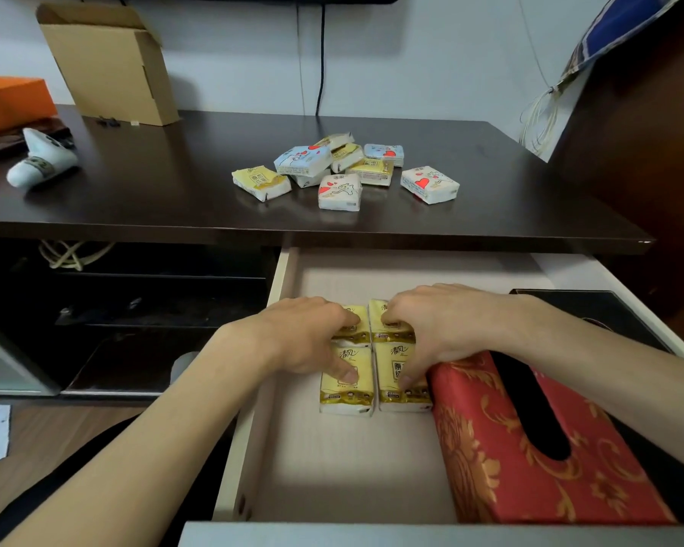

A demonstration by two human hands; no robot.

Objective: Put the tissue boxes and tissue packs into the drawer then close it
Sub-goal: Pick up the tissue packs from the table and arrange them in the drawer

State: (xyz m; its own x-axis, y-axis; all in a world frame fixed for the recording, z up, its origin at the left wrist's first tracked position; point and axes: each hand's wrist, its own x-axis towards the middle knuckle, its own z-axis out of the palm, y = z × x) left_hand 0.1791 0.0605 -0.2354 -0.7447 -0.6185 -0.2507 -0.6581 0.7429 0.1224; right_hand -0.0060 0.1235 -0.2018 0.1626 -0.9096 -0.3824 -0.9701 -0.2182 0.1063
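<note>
Both hands, left (304,341) and right (443,329), press flat on 4 yellow packs (348,396) in the open drawer (332,467), beside a red box (529,448); neither grips. More packs (340,191) lie on the bench (174,183).

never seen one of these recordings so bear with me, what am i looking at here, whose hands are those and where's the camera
There is no machine here: a person is working with two bare hands. The single picture comes from a wide-angle camera worn on the person's head, looking forward and down.

The left hand and right hand press flat on four yellow tissue packs, arranged two by two in an open drawer. Neither hand is lifting anything. A red tissue box lies beside them, against the packs on the right.

On the dark desk above, a pile of loose tissue packs waits. An open cardboard box stands at the back left.
</note>
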